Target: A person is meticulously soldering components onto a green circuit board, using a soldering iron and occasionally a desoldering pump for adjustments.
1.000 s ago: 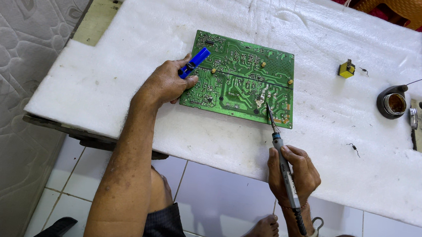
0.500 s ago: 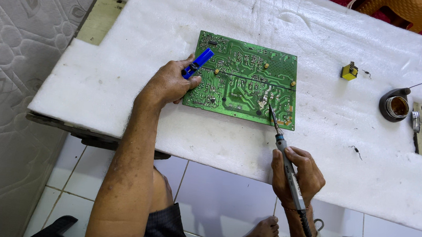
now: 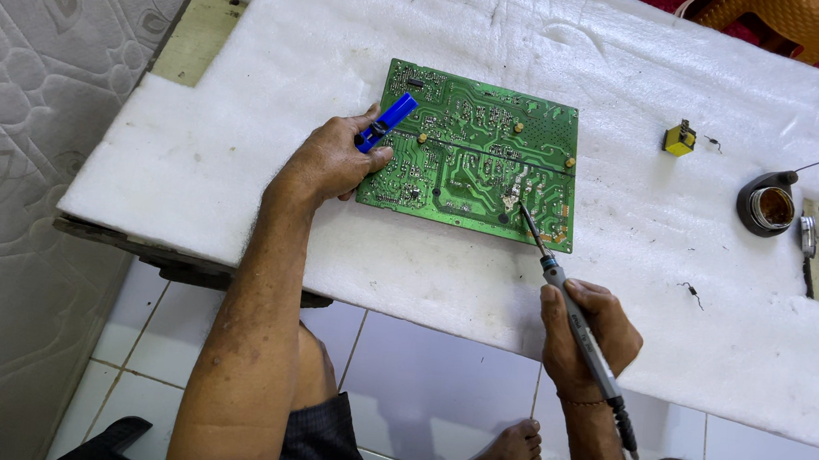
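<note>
On the white foam pad [image 3: 191, 159] covering the table, the left hand [image 3: 332, 161] is closed around a blue tool [image 3: 386, 122] and rests on the left edge of the green circuit board [image 3: 474, 148]. The right hand [image 3: 584, 336] grips a soldering iron [image 3: 569, 306], its tip touching the board's lower right area. Well apart to the right lie a small yellow component [image 3: 679, 138] and a round flux tin [image 3: 768, 206].

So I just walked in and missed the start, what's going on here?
A person is working on a green circuit board lying on white foam padding. The right hand holds a soldering iron, its tip on the board. The left hand rests at the board's edge, gripping a blue tool.
</note>
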